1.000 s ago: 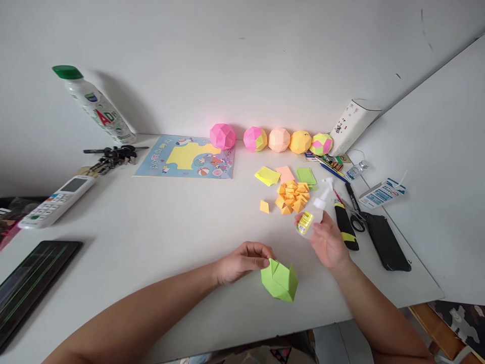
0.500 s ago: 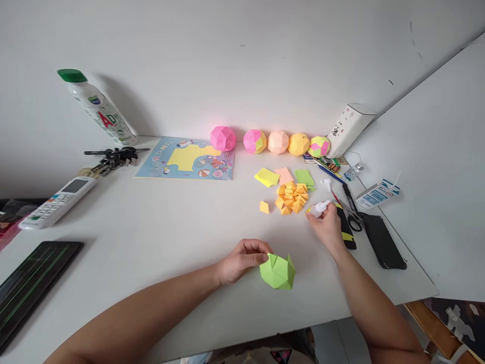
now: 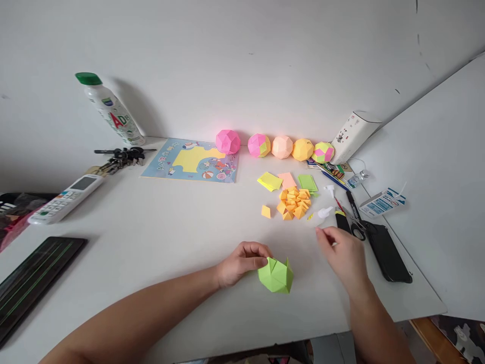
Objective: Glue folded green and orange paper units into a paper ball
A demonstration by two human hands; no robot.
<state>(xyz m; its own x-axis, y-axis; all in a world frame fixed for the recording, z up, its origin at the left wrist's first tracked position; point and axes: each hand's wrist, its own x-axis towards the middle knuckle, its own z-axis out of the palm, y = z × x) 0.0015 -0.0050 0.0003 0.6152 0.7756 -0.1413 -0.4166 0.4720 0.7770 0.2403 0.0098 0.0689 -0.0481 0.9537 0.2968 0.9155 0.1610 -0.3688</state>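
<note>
My left hand (image 3: 242,264) pinches the upper left edge of a light green faceted paper piece (image 3: 276,276), which has raised points along its top, just above the table. My right hand (image 3: 343,255) is over the table to the right of it, thumb and index finger closed together with nothing visible between them. Beyond its fingertips lies a small white bottle (image 3: 325,213), with a bit of yellow at its left. A heap of folded orange paper pieces (image 3: 294,203) sits further back, one loose orange piece (image 3: 265,211) at its left.
Several paper balls (image 3: 282,146) line the wall. Yellow (image 3: 270,181), pink (image 3: 287,180) and green (image 3: 307,183) paper lies before them. Scissors (image 3: 357,231), a black case (image 3: 387,253) and a carton (image 3: 382,202) are at right; a bottle (image 3: 113,111), remote (image 3: 66,199) and tablet (image 3: 36,283) at left.
My right hand has let go of the white bottle, which now lies on the table, and has drawn back toward me. My left hand still holds the green piece. The view has shifted slightly.
</note>
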